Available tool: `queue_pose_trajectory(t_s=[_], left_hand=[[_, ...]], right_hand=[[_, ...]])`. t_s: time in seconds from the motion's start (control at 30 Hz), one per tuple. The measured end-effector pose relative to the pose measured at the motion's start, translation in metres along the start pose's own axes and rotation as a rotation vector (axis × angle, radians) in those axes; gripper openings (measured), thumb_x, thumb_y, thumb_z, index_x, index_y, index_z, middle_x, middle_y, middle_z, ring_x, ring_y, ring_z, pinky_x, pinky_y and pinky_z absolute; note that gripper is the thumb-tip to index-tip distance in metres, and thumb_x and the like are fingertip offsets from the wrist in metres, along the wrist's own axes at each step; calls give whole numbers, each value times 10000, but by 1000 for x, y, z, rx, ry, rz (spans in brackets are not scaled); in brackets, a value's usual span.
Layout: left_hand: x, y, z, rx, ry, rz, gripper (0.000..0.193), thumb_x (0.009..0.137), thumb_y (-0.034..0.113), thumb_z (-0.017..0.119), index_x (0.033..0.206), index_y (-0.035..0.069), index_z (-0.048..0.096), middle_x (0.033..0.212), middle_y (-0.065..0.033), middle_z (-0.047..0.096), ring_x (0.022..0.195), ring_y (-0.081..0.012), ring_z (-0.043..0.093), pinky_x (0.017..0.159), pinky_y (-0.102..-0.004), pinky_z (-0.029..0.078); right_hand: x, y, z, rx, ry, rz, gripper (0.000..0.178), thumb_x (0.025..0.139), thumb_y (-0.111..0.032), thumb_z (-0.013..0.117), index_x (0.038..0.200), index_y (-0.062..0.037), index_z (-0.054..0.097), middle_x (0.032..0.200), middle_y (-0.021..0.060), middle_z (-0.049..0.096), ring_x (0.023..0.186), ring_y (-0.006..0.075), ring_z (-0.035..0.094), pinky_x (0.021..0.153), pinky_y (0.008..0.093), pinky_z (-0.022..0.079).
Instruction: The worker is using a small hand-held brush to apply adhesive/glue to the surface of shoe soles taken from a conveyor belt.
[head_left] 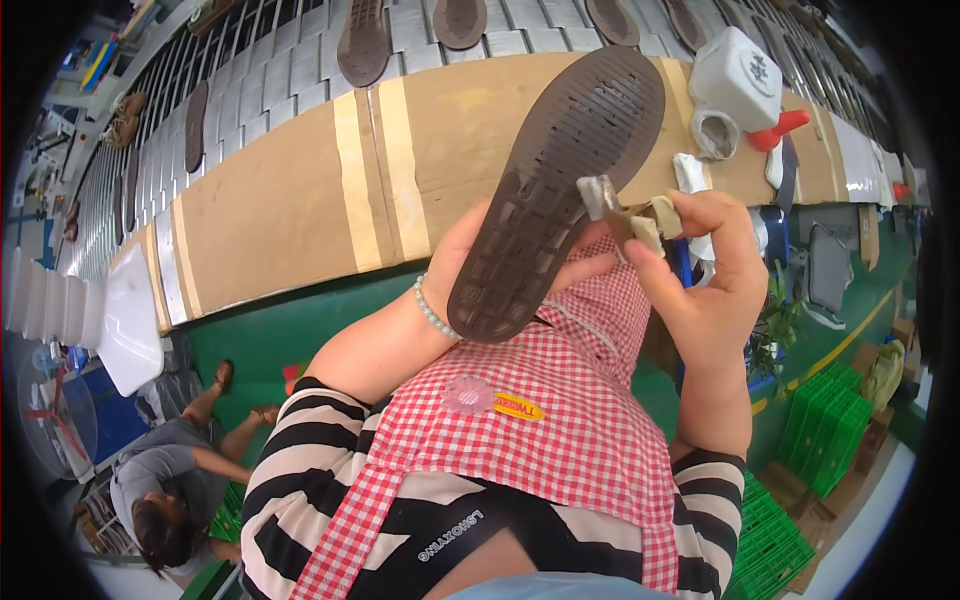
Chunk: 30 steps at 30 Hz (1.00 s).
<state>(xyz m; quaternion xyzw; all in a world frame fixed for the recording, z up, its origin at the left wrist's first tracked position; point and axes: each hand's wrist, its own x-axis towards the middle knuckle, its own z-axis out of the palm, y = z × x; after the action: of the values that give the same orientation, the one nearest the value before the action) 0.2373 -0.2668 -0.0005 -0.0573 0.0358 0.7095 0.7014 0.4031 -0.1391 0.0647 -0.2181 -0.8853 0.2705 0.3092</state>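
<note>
Overhead, ridged rubber sole [550, 200], left hand [470, 262], frayed brush [622, 215]

Worn by me: one black-and-white horizontally striped short-sleeved top [300, 470]; one red-and-white checked fabric apron [560, 420] bearing a pink flower badge [468, 394] and a yellow tag [518, 407]; one pale beaded bracelet [430, 312] on my left wrist.
</note>
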Motion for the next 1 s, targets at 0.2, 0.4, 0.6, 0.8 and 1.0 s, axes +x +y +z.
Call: queue_pose_trajectory(t_s=[0.2, 0.4, 0.6, 0.8, 1.0], left_hand=[[-1, 4, 5, 80, 60, -54, 576, 1058, 419, 345, 1527, 85, 340, 1541, -190, 374, 1465, -391, 279, 1147, -670, 269], [8, 17, -20, 42, -148, -122, 584, 1037, 400, 438, 1516, 73, 371, 1574, -180, 336, 1488, -388, 231, 1140, -703, 237], [38, 58, -22, 482, -164, 387, 650, 978, 426, 561, 1523, 126, 374, 1585, -113, 342, 1470, -341, 298, 1173, -616, 264], [43, 119, -45, 110, -172, 463, 566, 1005, 422, 486, 1475, 110, 446, 1597, -87, 340, 1462, -403, 277, 1198, -607, 185], [-2, 112, -63, 139, 54, 401, 670, 1003, 445, 488, 1545, 89, 315, 1623, -153, 254, 1488, -367, 246, 1187, -640, 174]], right_hand=[[12, 6, -6, -48, -8, -6, 401, 692, -25, 805, 1058, 9, 643, 956, 60, 631, 820, 148, 572, 791, 276, 468], [34, 37, -24, -168, 208, 116, 360, 709, -94, 824, 1030, -17, 681, 867, 78, 620, 834, 230, 596, 775, 347, 480], [43, 105, -62, -519, 289, 214, 372, 765, -135, 794, 1114, -57, 693, 925, 65, 661, 940, 260, 604, 842, 388, 473], [39, 168, -48, -742, 207, 89, 359, 729, -126, 790, 1073, -95, 694, 993, 69, 696, 1025, 284, 613, 886, 423, 462], [50, 182, -25, -777, 133, 10, 356, 711, -138, 802, 1051, -88, 708, 976, 86, 696, 1034, 295, 611, 899, 437, 452]])
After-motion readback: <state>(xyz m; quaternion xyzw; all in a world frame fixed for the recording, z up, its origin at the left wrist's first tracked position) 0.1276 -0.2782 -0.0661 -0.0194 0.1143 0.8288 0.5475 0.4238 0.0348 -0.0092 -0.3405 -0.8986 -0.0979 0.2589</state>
